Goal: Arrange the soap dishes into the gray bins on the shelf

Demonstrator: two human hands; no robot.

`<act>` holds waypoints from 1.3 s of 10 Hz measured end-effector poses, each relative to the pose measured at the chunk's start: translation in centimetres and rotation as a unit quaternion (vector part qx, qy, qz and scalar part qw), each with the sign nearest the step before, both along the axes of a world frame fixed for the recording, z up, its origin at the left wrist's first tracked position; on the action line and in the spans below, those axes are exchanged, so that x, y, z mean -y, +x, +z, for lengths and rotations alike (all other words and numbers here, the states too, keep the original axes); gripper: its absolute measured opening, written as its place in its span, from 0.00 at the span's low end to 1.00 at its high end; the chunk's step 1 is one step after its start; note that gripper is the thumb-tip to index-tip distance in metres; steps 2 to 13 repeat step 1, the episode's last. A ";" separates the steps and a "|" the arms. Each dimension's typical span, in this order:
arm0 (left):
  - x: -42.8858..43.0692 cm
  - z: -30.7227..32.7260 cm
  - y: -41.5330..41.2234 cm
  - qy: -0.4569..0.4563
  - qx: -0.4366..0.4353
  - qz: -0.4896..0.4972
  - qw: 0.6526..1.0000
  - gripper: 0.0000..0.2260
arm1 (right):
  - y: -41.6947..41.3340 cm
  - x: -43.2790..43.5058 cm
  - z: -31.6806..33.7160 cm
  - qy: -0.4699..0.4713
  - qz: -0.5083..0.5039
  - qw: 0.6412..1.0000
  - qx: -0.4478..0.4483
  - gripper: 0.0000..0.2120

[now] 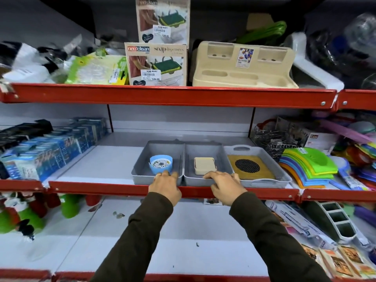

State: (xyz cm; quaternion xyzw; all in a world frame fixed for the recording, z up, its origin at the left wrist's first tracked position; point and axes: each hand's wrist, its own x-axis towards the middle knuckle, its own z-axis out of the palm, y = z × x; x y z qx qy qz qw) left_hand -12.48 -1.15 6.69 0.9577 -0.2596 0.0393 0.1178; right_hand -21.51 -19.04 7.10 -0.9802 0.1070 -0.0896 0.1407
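Resting at centre frame, the left hand [165,185] and right hand [224,186] curl loosely spread fingers over the front rims of two grey plastic bins [179,147], each holding a light, rigid soap dish: round blue [161,164] and square cream [204,165], best lifted by their sides.

Three gray bins stand side by side, touching, at the front of the middle shelf [114,159]. Left bin [142,159]: one round blue soap dish [161,164] with a patterned top, upright, near the front wall. Middle bin [221,157]: one square cream soap dish [204,165], upright, near the front wall. Right bin [262,152], handled: one flat yellow dish [258,169] with a round black mesh centre, covering most of the floor.
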 end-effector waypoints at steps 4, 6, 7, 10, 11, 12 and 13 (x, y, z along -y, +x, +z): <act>-0.4 0.9 -0.1 0.005 -0.009 -0.009 1.000 0.24 | -0.2 -0.3 0.5 -0.028 -0.011 0.999 0.017 0.23; -0.4 0.9 -0.1 0.005 -0.009 -0.009 1.000 0.24 | -0.2 -0.3 0.5 -0.028 -0.011 0.999 0.017 0.23; -0.4 0.9 -0.1 0.005 -0.009 -0.009 1.000 0.24 | -0.2 -0.3 0.5 -0.028 -0.011 0.999 0.017 0.23; -0.4 0.9 -0.1 0.005 -0.009 -0.009 1.000 0.24 | -0.2 -0.3 0.5 -0.028 -0.011 0.999 0.017 0.23; -0.4 0.9 -0.1 0.005 -0.009 -0.009 1.000 0.24 | -0.2 -0.3 0.5 -0.028 -0.011 0.999 0.017 0.23; -0.4 0.9 -0.1 0.005 -0.009 -0.009 1.000 0.24 | -0.2 -0.3 0.5 -0.028 -0.011 0.999 0.017 0.23; -0.4 0.9 -0.1 0.005 -0.009 -0.009 1.000 0.24 | -0.2 -0.3 0.5 -0.028 -0.011 0.999 0.017 0.23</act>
